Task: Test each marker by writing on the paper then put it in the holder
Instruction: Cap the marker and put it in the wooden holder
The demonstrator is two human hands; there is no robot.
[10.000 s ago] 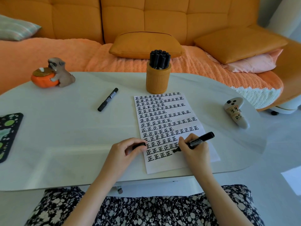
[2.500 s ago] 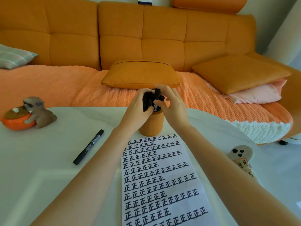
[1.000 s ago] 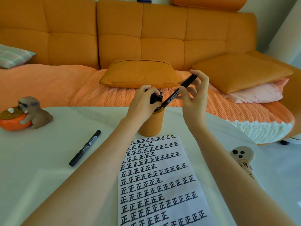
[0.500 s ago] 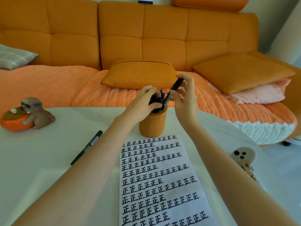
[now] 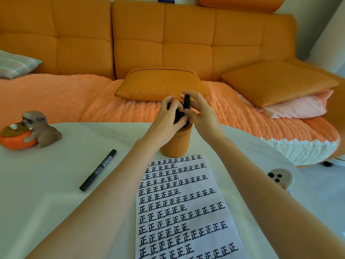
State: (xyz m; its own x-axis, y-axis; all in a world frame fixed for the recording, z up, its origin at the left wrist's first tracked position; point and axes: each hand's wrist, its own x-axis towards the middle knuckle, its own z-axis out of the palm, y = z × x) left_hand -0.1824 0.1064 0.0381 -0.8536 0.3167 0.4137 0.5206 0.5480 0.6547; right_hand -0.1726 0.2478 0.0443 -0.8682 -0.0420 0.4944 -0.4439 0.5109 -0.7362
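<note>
Head view: far to the left of the holder [image 5: 176, 144], a dog figurine [image 5: 40, 128] hugs an orange bowl on the worktop [image 5: 56, 193]. A loose marker [image 5: 98, 170], black and capped, lies nearer the holder's left side. The left hand [image 5: 165, 123] curls its fingers round the standing markers [image 5: 178, 115] at the holder's mouth. Over the holder's right rim, the right hand [image 5: 201, 113] pinches one upright marker [image 5: 186, 100], its lower end down among the others. The paper [image 5: 186, 212], filled with written characters, lies just in front of the holder.

Right hand [image 5: 201, 116] pinches upright marker [image 5: 186, 100] over holder [image 5: 177, 143]; left hand [image 5: 166, 120] grips markers [image 5: 177, 116] inside; spare marker [image 5: 98, 170] on table [image 5: 46, 193].
</note>
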